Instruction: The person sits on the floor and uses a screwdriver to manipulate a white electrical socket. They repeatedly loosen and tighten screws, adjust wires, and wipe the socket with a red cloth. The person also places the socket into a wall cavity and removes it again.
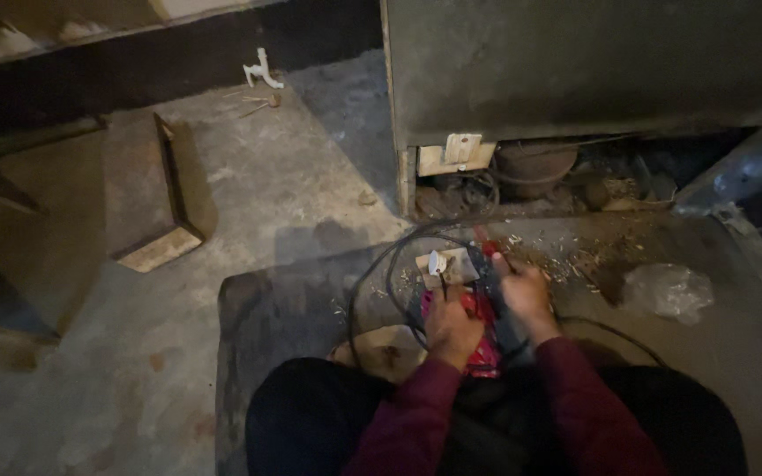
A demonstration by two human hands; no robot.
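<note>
I sit on the floor with dark trousers and maroon sleeves. My left hand (450, 330) is closed over a red packet (483, 351) lying in front of my knees. My right hand (524, 291) grips a thin tool with a red handle (488, 247); its tip is hidden. A small pale block (451, 266) with a bit of white material on it lies just ahead of both hands. A black cable (392, 273) loops around the block and the hands.
An open compartment at the base of a large grey appliance (593, 70) shows a dark round compressor (535, 167) and a pale bracket (456, 157). Debris is scattered before it. A crumpled clear plastic bag (668, 289) lies right, a wooden board (147, 198) left, a white pipe fitting (262, 72) far back.
</note>
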